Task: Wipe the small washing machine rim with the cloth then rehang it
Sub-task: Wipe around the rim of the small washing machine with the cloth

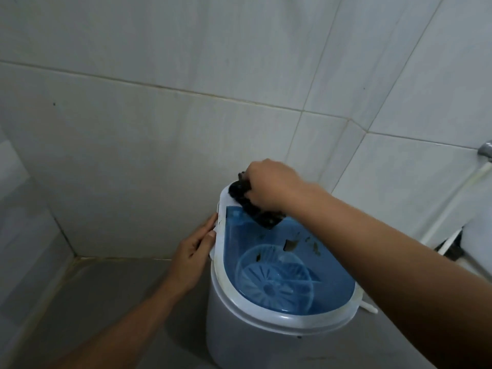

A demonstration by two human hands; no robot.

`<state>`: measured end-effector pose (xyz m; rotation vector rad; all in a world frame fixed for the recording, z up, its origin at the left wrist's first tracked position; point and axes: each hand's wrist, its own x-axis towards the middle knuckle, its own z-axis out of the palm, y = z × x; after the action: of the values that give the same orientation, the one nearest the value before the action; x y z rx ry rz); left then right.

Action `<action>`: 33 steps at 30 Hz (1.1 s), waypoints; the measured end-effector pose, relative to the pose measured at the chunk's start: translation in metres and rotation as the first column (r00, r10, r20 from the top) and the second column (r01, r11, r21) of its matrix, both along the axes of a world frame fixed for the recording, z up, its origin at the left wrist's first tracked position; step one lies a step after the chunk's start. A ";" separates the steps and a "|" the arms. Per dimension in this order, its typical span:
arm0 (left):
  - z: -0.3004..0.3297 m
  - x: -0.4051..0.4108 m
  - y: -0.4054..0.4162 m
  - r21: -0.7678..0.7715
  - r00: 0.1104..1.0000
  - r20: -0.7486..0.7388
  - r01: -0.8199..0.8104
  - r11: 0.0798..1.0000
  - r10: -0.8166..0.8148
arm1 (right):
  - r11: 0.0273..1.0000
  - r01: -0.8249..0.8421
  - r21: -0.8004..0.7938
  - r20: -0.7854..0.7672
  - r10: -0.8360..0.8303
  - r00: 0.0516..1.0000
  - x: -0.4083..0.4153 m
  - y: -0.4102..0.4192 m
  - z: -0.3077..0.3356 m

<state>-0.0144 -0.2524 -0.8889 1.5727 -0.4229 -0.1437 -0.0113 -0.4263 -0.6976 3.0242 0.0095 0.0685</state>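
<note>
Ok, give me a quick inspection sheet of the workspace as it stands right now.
Surface: grey floor, bare where visible.
Job's things: small washing machine with white rim and blue lid; dark cloth pressed on the far rim.
Clutter: dark flecks on the lid.
Grippers: right hand grips the cloth; left hand steadies the machine's left edge.
Cables: white hose along the right wall.
Surroundings: tiled wall; metal tap at right edge.
</note>
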 end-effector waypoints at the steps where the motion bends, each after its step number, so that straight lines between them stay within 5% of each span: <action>1: -0.003 0.002 -0.001 -0.005 1.000 0.002 -0.008 1.000 0.008 | 0.996 -0.082 0.042 0.013 0.081 0.997 -0.011 0.006 -0.012; 4: -0.006 0.003 -0.002 -0.015 1.000 0.008 -0.019 1.000 0.019 | 0.976 -0.159 0.151 0.064 0.151 0.986 -0.016 -0.003 -0.023; 8: -0.008 0.002 -0.003 -0.034 1.000 0.023 -0.018 0.999 0.018 | 0.994 0.099 -0.043 0.101 -0.094 0.990 0.012 -0.014 -0.009; 14: -0.006 0.004 -0.002 -0.049 0.999 0.033 -0.022 0.999 0.024 | 0.993 -0.121 -0.001 -0.033 0.121 0.992 -0.022 0.023 -0.006; 17: -0.002 0.002 -0.001 -0.042 0.999 0.041 -0.017 0.999 0.018 | 0.985 0.092 -0.144 0.010 -0.091 0.996 0.002 -0.004 0.024; 20: -0.002 0.002 0.000 -0.025 0.999 0.048 -0.014 1.000 0.015 | 0.979 0.191 -0.067 0.049 -0.188 0.981 0.018 -0.036 0.049; 28: -0.009 0.005 -0.004 -0.051 0.997 0.059 -0.047 0.998 0.050 | 1.000 -0.018 0.005 -0.137 0.018 0.990 -0.028 -0.002 0.007; 33: -0.008 0.002 -0.006 -0.062 0.997 0.056 -0.053 0.997 0.057 | 0.992 0.102 -0.072 0.027 -0.101 0.995 -0.005 -0.009 0.012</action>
<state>-0.0122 -0.2588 -0.8965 1.5306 -0.4249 -0.0431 -0.0160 -0.4358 -0.6852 2.9445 -0.1405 0.0922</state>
